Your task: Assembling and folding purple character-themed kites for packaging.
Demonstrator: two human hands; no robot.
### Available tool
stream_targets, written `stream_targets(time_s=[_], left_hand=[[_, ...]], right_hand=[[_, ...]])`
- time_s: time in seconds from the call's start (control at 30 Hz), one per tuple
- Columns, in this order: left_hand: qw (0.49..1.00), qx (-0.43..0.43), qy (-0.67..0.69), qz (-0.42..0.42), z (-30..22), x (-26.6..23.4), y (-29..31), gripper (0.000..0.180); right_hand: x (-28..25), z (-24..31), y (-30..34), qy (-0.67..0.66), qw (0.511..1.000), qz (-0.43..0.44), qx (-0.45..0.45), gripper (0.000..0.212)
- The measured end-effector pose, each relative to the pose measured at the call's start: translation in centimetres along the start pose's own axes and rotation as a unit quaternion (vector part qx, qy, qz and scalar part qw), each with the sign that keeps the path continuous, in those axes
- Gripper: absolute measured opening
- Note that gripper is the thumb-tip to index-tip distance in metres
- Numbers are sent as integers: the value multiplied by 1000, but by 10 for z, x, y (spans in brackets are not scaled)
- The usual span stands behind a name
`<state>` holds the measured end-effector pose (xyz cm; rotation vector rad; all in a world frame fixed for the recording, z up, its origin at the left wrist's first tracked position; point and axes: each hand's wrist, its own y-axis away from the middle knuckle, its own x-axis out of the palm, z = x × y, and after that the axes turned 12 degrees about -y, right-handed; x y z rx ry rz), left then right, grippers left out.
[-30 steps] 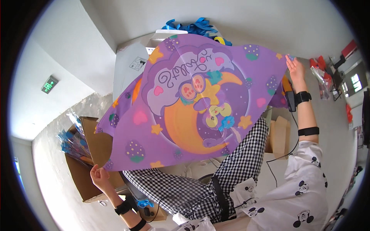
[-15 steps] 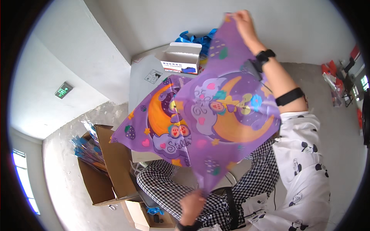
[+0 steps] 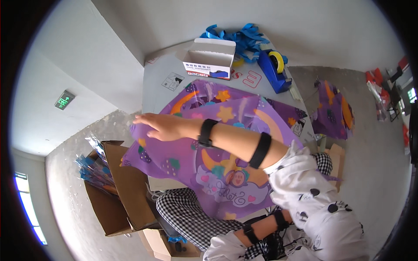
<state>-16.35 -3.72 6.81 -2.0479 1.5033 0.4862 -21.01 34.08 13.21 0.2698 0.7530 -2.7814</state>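
A purple kite (image 3: pixel 217 174) printed with a moon, stars and cartoon figures lies folded over the grey table (image 3: pixel 153 89) and my checked lap. My right hand (image 3: pixel 159 126) reaches across to the left, back of the hand up, with its fingers on the kite's left corner. It wears a black wristband, and a second band sits on the forearm. My left forearm (image 3: pixel 261 227) with two black bands shows at the bottom. Its hand is hidden under my white patterned sleeve and the kite.
At the table's far end stand an open white carton (image 3: pixel 209 58), a blue tape dispenser (image 3: pixel 272 69) and a heap of blue ribbon (image 3: pixel 235 35). A brown cardboard box (image 3: pixel 117 195) of packed kites stands on my left. Another purple kite (image 3: pixel 333 111) lies on the floor to the right.
The kite was held spread in the air, then folded. My right hand swung its corner down from upper right to the left, and the kite now lies over the table.
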Motion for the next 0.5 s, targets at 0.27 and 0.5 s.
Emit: stream_targets(time_s=[0.27, 0.5], left_hand=[[942, -240, 234, 4, 59, -168, 100, 26], [929, -234, -271, -96, 127, -222, 135, 53]], right_hand=[[-141, 77, 228, 215, 950, -148, 169, 69], [-128, 137, 424, 111, 784, -330, 514, 88]])
